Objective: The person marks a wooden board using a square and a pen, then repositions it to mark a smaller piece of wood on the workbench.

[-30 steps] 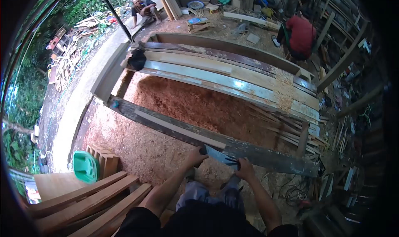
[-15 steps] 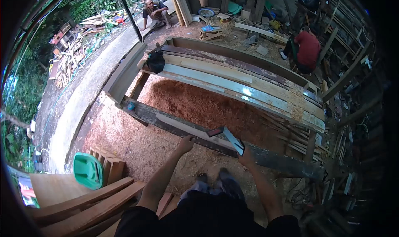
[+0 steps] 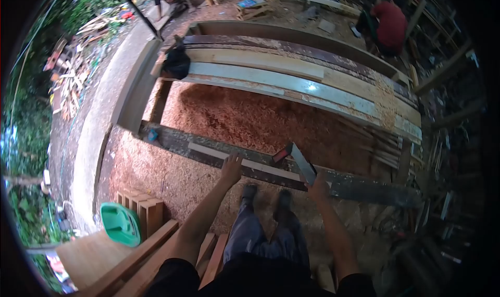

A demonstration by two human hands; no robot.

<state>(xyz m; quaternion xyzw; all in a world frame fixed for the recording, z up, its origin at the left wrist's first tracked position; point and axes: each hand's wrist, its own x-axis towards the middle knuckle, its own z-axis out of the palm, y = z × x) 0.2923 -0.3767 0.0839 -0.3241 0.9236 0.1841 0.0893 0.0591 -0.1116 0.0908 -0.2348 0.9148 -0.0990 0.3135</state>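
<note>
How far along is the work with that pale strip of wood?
Looks done: the strip lies lengthwise on the dark beam. In hand: the left hand is on the strip, and the right hand holds an angled tool. Probably left: any checking or marking, as I can't make out marks, nor whether the tool touches the strip.

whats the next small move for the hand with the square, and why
Probably turn the square in the right hand to line up with the pale strip: it slants at an angle to the strip, and the left hand is on the strip, seemingly steadying it.
</note>
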